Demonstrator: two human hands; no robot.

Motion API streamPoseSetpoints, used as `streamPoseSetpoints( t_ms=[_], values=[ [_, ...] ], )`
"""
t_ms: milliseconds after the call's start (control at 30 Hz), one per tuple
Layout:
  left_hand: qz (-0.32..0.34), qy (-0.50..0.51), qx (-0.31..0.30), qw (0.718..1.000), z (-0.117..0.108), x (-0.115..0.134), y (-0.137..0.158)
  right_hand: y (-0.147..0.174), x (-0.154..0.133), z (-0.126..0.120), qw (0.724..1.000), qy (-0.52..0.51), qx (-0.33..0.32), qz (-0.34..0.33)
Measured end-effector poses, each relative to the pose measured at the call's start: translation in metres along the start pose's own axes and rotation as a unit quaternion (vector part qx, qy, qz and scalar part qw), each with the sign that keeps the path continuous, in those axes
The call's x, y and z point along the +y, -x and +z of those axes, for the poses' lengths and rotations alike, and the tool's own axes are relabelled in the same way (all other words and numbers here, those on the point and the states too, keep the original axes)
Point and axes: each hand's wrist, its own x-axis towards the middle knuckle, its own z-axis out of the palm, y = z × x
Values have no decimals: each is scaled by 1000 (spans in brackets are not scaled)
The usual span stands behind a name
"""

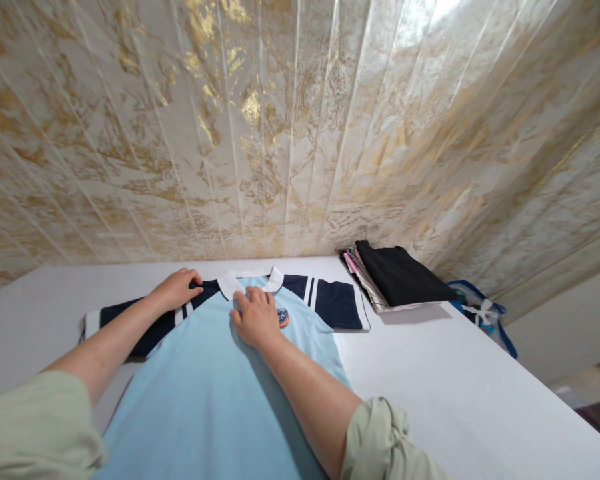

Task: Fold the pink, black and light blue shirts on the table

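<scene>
Drapery of pale, pleated, gold-patterned material (290, 133) is hanging behind the white, smooth, flat-topped table (420, 373) at which we are working. On this table, in front of us, the light-blue, short-sleeved cloth polo shirt (190, 400) is lying spread, front side up, with its lower part running out of the view. To the right of it, near the far edge, the stack of folded garments with a black one on top (405, 277) is resting, and beyond it the bag with blue edging (480, 313) is showing partly. From the shirt, navy cloth sleeves with white bands (337, 307) are spreading outward.

Our left hand (179, 290) is resting with bent fingers at the navy shoulder; whether it is pinching the cloth, we are not able to say. Our right hand (256, 315) is lying on the chest, released, grasping nothing, with its fingertips close to the white, pointed cloth collar (230, 285). Just beside this hand we are seeing the small blue-and-orange badge (283, 317).

In our judgement, we are smoothing and straightening the shirt; the next move is calling for light, even pressure and level shoulders.
</scene>
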Motion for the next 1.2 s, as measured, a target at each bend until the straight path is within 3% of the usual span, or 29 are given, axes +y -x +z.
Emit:
streamPoseSetpoints(
  t_ms=[333, 500, 700, 933, 1067, 1200],
  values=[
    [-79, -65, 26, 994, 0, 21, 2, 1, -1, -1, 1000, 1, 1, -2],
    [-126, -129, 60, 982, -1, 44, 13, 1, -1, -3, 1000, 1, -8, 0],
    [-84, -159, 128, 975, 4, 70, 49, -1, 1, -4, 1000, -17, -5, 1],
    [-106, -154, 135, 973, 26, 61, 88, -2, 2, 0, 999, -37, -2, 15],
    [-104, -130, 132, 977, 30, 59, 87, -24, 1, -12, 998, -5, -55, 41],
    [-103, -120, 130, 979, 32, 57, 86, -69, -5, -28, 992, 44, -77, 87]
  ],
)
